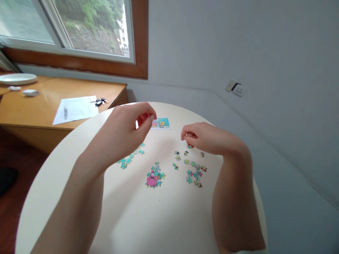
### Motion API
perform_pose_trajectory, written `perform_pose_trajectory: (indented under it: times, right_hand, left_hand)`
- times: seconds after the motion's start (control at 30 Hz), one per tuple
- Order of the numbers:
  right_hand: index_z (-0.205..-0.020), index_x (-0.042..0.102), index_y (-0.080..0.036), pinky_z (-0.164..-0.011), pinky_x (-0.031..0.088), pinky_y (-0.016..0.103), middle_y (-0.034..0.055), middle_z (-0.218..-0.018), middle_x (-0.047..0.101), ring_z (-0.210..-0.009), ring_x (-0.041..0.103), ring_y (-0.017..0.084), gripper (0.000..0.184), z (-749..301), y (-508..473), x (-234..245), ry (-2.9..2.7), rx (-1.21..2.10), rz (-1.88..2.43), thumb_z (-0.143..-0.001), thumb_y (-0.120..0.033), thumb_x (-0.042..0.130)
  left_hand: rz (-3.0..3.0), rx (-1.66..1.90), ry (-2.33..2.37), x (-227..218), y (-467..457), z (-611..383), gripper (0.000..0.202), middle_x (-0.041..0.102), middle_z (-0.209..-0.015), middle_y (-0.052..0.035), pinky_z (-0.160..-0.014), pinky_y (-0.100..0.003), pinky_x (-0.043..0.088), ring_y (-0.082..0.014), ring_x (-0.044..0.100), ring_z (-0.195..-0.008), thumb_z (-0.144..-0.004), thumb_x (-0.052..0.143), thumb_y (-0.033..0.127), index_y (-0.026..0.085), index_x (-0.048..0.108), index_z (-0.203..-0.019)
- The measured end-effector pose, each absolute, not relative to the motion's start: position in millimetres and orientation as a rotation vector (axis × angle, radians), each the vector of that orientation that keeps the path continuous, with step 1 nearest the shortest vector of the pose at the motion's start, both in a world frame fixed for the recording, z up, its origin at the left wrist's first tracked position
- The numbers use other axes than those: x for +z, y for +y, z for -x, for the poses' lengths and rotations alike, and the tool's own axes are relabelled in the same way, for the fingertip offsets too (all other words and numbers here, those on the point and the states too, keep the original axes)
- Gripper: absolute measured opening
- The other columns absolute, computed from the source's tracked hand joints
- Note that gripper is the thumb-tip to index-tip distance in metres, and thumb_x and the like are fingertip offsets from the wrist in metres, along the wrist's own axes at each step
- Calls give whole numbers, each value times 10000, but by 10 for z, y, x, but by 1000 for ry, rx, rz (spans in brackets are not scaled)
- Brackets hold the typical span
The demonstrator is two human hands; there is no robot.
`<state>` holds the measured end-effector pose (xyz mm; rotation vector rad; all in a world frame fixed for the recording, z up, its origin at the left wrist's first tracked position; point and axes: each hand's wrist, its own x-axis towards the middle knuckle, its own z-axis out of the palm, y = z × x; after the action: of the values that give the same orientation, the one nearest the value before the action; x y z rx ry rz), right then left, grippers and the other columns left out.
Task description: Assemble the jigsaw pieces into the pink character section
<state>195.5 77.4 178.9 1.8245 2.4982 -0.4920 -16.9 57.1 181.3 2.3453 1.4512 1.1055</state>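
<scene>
My left hand (129,121) is raised over the far left of the white round table, thumb and fingertips pinched together. Whatever may be between them is too small to make out. Just beyond its fingertips lies a picture card (162,123) with cartoon figures. My right hand (202,137) hangs over the far right with fingers curled in; what they hold, if anything, is hidden. Below it are several loose jigsaw pieces (193,164). A joined puzzle section (155,176) with a pink starfish figure rests near the middle. More turquoise pieces (127,160) lie partly behind my left hand.
The round table (159,225) stands against a white wall. To the left is a wooden desk (53,102) bearing a paper sheet (76,108), keys (100,101), a small white box (30,92) and a round white tray (18,78). A wall socket (239,90) is at right.
</scene>
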Motion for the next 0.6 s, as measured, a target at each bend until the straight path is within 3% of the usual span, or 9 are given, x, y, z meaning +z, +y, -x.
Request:
perform_pose_trajectory:
  times: [0.37, 0.6]
  right_hand:
    - [-806, 628, -178, -512, 293, 195, 5, -734, 631, -593, 487, 89, 195, -1784, 709, 1781, 2608, -504, -1734, -710, -105, 475]
    - [-907, 654, -170, -550, 337, 208, 46, -819, 641, -674, 543, 125, 241, -1790, 806, 1216, 2485, -582, -1567, -691, -103, 573]
  left_hand:
    - [-2255, 1452, 1382, 1848, 537, 135, 78, 593, -674, 24, -524, -219, 425, -112, 571, -621, -763, 480, 151, 211, 529, -772]
    - [-2262, 1409, 1353, 1872, 483, 87, 35, 583, -699, 7, -569, -242, 449, -123, 560, -641, -784, 493, 184, 191, 518, -808]
